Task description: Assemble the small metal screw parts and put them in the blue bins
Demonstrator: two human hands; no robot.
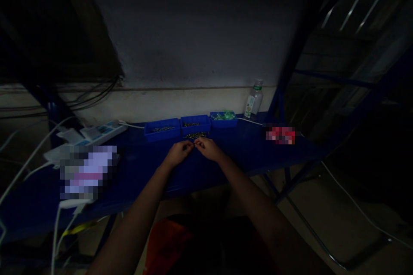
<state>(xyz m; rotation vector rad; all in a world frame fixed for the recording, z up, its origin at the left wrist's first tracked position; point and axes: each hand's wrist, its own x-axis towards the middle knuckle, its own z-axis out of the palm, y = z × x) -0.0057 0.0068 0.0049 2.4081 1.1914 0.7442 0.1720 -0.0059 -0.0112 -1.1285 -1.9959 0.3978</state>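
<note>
Left hand [178, 154] and right hand [209, 149] pinch a small piece [194, 144], hardly visible; far right, bottle [257, 99] has label [249, 106] I cannot read.

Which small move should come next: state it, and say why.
Probably bring the bare left hand and bare right hand fingertip to fingertip: they nearly meet in front of the pile of small shiny gold-coloured metal pieces, near the middle blue rectangular plastic bin. Anything they may pinch is too small to make out.
</note>
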